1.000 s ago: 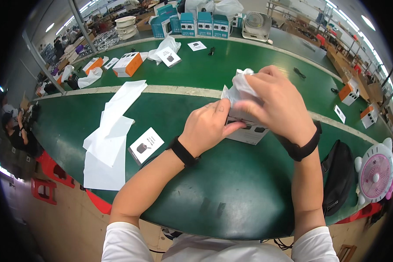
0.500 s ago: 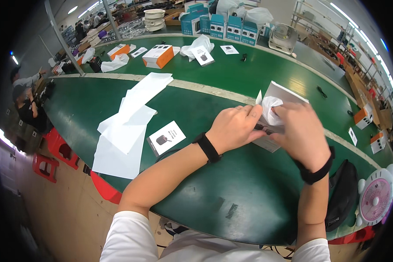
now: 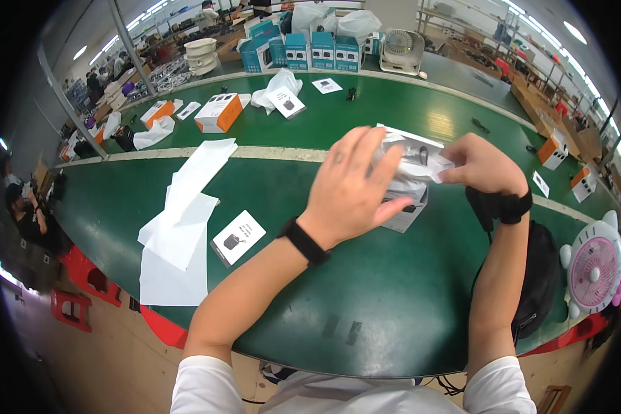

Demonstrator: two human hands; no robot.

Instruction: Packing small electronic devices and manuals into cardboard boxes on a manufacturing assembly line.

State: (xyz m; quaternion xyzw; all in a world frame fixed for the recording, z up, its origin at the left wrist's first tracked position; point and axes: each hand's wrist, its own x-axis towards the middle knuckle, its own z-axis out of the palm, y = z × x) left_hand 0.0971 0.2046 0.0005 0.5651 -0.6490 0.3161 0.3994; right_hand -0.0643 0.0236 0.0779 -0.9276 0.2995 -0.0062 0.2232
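A small white and grey printed box stands on the green table in front of me with its top flap up. White plastic wrapping bulges at its opening, with a dark cable-like shape showing through. At the right end of this plastic, my right hand pinches the edge between thumb and fingers. My left hand is slightly blurred, its fingers spread over the box's left side and the plastic. Whatever lies deeper in the box is hidden. A black object partly shows below my right hand.
White sheets and a printed booklet lie left. A black pouch and pink-and-white fan are at the right. Across the divider are orange-and-white boxes, several teal boxes and a beige fan.
My right hand has drawn back rightward from the box opening, stretching the plastic wrapping with it. My left hand has loosened from the box and spread its fingers. The whole view has shifted.
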